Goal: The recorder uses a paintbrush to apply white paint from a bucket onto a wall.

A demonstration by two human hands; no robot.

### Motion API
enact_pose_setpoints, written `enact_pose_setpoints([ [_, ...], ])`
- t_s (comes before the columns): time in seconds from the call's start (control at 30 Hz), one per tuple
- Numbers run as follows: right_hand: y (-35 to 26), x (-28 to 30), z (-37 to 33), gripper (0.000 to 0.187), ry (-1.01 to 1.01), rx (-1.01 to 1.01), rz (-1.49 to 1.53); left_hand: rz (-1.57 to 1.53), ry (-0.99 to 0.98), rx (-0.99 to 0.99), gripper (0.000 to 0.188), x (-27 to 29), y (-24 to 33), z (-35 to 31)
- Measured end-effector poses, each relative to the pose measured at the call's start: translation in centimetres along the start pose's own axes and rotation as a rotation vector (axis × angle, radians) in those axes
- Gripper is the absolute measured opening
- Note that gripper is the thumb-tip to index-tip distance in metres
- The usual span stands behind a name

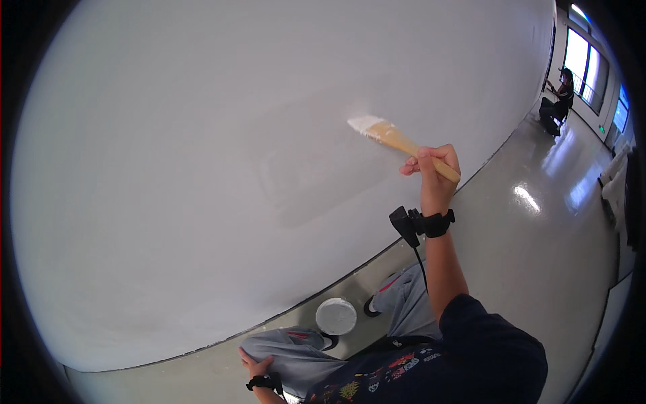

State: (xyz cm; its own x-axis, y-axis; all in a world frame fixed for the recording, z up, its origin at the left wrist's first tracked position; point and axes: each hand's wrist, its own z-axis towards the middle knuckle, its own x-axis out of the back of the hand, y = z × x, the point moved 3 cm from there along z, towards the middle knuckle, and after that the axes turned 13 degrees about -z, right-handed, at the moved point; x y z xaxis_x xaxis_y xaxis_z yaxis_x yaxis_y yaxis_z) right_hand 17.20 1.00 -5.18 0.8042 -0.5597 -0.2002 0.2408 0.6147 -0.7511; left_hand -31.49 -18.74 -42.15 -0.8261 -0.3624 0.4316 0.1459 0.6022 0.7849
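My right hand [434, 167] is closed round the wooden handle of a paintbrush [397, 139]. The brush tilts up and to the left, its bristles coated in white paint and at or very close to the white wall [168, 135]. A greyish, damp-looking patch [316, 161] spreads over the wall left of and below the bristles. On my left knee rests my left hand [256, 363], fingers spread, with nothing in it. Between my feet a round white bucket [336, 316] stands on the floor; what it holds is pale and hard to make out.
The wall meets the glossy grey floor [511, 222] along a dark curved line. At the far right a person [558, 101] in dark clothes sits near the wall, beside a bright window [584, 60]. Pale covered items [616, 182] stand along the right side.
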Motion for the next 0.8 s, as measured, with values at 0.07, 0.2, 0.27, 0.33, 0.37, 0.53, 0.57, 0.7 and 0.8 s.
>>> enact_pose_setpoints([
  [0.07, 0.7, 0.1, 0.0, 0.015, 0.052, 0.015, 0.051, -0.01, 0.0, 0.008, 0.124, -0.1, 0.1, -0.1],
  [0.2, 6.3, 1.3, -3.1, 0.021, 0.013, 0.016, -0.301, 0.014, 0.005, 0.015, 0.125, -0.3, 0.3, 0.1],
  [0.27, 7.7, 1.7, -4.0, 0.023, -0.166, -0.008, -0.623, 0.013, -0.006, 0.021, 0.125, -0.1, 0.9, -0.4],
  [0.33, 8.0, 1.7, -3.5, 0.023, -0.183, -0.023, -0.582, 0.012, -0.02, 0.028, 0.125, -0.2, 0.9, -0.5],
  [0.37, 7.5, 1.3, -3.0, 0.023, -0.203, -0.04, -0.536, 0.047, -0.009, 0.036, 0.125, 0.1, 0.7, -0.4],
  [0.53, 0.9, 0.3, 0.3, 0.02, 0.14, 0.197, -0.063, 0.046, -0.003, 0.031, 0.124, -0.2, 0.2, -0.1],
  [0.57, 0.2, 0.5, 0.2, 0.019, 0.247, 0.222, 0.072, 0.036, 0.0, 0.023, 0.124, -0.2, 0.9, -0.4],
  [0.7, 5.8, 1.0, -2.2, 0.027, -0.057, -0.096, -0.148, 0.031, 0.023, 0.008, 0.122, 0.5, 0.3, -0.4],
  [0.8, 8.4, 2.0, -3.3, 0.027, -0.231, -0.233, -0.5, 0.018, 0.01, 0.0, 0.122, -0.1, 1.0, -0.5],
])
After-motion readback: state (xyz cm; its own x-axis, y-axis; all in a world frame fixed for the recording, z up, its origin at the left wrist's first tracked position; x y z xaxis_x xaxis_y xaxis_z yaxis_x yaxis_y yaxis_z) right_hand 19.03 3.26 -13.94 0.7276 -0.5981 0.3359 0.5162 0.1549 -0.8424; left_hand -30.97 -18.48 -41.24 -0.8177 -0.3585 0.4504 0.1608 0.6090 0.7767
